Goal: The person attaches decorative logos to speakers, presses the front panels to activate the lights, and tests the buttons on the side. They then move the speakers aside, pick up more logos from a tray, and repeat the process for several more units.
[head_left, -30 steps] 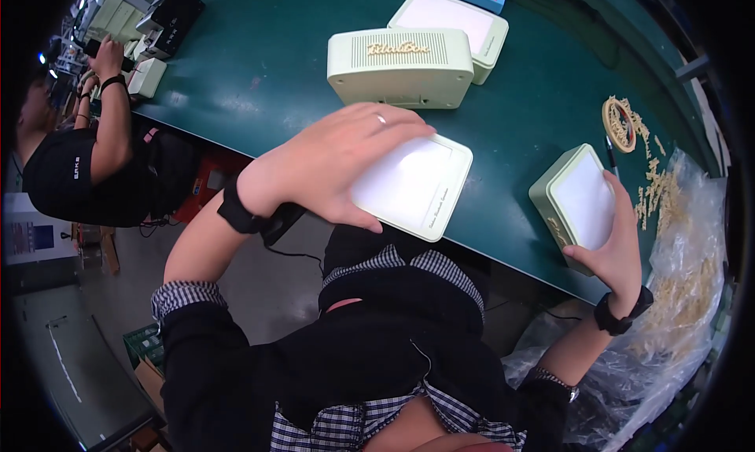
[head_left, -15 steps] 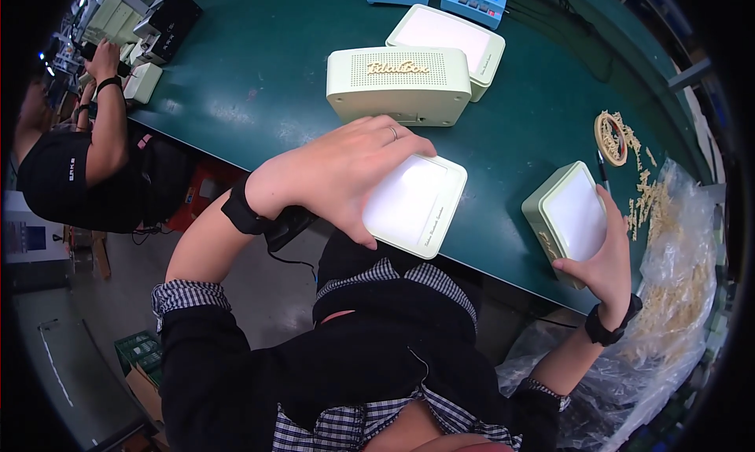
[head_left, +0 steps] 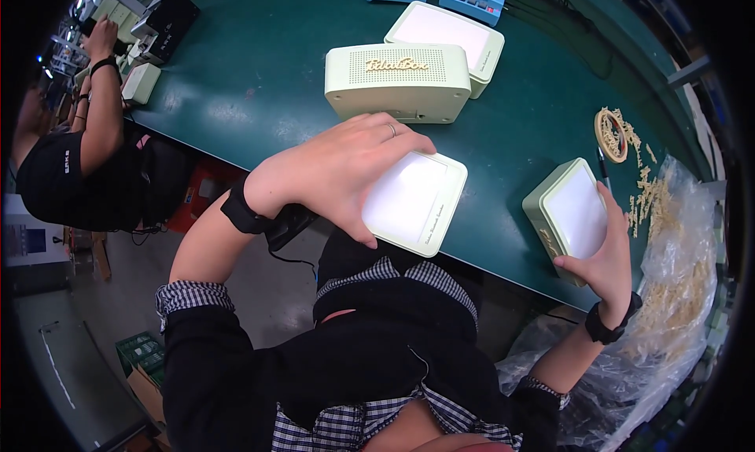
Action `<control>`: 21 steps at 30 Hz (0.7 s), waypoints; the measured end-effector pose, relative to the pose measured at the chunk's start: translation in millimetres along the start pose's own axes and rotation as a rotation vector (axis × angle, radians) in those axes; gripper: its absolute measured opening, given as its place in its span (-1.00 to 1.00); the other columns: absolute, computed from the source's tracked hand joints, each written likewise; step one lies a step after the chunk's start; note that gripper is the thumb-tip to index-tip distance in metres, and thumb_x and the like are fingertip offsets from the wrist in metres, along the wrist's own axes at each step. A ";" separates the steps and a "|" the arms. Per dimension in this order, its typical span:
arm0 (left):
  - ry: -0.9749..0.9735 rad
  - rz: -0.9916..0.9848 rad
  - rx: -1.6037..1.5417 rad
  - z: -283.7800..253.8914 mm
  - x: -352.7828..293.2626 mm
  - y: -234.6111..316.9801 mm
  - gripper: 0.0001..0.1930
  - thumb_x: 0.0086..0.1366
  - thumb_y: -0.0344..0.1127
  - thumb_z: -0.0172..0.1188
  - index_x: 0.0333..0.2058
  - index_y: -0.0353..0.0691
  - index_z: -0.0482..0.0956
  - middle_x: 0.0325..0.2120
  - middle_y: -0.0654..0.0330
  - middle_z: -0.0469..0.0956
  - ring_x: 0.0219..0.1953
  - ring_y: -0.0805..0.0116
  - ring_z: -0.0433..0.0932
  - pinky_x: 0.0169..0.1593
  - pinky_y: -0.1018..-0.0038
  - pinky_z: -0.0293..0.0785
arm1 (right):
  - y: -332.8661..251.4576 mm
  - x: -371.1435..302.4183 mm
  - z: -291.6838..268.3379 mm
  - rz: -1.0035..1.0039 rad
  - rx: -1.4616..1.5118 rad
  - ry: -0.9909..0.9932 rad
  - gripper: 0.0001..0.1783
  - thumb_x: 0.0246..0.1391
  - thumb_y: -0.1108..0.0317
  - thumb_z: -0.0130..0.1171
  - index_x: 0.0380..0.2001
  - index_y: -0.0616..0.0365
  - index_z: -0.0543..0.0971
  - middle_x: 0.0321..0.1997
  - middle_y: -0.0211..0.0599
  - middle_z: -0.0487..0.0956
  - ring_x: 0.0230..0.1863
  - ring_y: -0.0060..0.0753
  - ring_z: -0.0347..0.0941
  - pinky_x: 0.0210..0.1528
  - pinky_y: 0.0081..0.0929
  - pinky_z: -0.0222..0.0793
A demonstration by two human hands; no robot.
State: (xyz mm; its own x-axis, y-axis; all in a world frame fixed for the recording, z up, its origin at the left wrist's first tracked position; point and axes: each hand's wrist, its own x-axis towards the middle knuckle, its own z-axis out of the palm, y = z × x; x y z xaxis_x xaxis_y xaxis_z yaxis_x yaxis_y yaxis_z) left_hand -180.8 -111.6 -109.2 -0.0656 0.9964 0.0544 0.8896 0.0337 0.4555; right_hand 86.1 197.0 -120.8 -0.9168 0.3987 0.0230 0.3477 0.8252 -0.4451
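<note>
My left hand (head_left: 338,173) is wrapped over the left side of a pale green speaker (head_left: 451,208) with a white top panel, at the table's near edge. Farther right, my right hand (head_left: 609,257) grips a second pale green speaker (head_left: 578,208) between thumb and fingers, its white panel facing up and its lettered side turned toward me. Beyond my left hand a third speaker (head_left: 350,102) shows its perforated grille with raised cream script. Behind that one lies another speaker (head_left: 452,29), white panel up and partly covered.
Two blue devices (head_left: 472,0) stand at the table's far edge. On the right are a tape roll (head_left: 599,137), a pen (head_left: 602,167), loose cream letter pieces (head_left: 646,196) and a clear plastic bag (head_left: 684,271) with more pieces. A co-worker (head_left: 79,165) works at the left beside a black box (head_left: 167,27).
Both my hands keep their grips, and the speakers stay practically where they were. The co-worker's arm at the left has shifted slightly.
</note>
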 end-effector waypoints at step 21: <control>0.035 0.080 -0.127 12.3 22.3 7.9 0.08 -0.45 -0.04 0.58 0.15 -0.28 0.32 0.01 0.02 0.46 0.08 -0.01 0.41 0.19 0.22 0.32 | -9.4 9.4 -3.3 -0.011 0.026 -0.041 0.29 -0.64 0.05 0.61 0.31 0.20 0.28 0.18 -0.10 0.45 0.23 -0.04 0.29 0.36 -0.18 0.07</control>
State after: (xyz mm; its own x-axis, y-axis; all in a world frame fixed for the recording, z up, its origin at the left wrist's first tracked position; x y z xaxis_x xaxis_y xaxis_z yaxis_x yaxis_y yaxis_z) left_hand -169.6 -88.1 -115.2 -0.0147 0.9920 0.1251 0.8286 -0.0579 0.5568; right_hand 74.8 194.3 -113.5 -0.9279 0.3728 -0.0085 0.3332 0.8185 -0.4680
